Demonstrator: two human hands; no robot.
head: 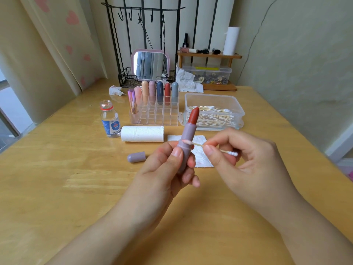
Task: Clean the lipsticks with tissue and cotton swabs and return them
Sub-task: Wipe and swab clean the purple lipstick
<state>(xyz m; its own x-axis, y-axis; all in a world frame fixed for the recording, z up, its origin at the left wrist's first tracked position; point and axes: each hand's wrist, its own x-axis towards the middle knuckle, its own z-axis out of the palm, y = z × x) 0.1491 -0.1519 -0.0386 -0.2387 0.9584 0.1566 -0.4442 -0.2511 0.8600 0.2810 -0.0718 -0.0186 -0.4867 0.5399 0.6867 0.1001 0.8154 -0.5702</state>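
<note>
- Left hand (pixel 168 165) grasps an uncapped lipstick (pixel 188 138) by its mauve tube, held upright with a slight tilt above the worktop (pixel 57 188); the red bullet is extended.
- Right hand (pixel 242 159) pinches a cotton swab (pixel 198 144) between thumb and fingers; the swab's pink-stained tip touches the tube at the collar, and its white tip sticks out behind the fingers.
- The mauve cap (pixel 136 156) lies on its side on the worktop, left of the left hand.
- A flat tissue (pixel 200 161) with faint pink marks lies under the hands.
- Clear organizer (pixel 154 115) holds 7 capped lipsticks (pixel 167 91) along its back and left.
- Clear box (pixel 214 111) of swabs stands just right of the organizer.
- Tissue roll (pixel 142 133) lies in front of the organizer, with an open bottle (pixel 110 119) upright beside it.
</note>
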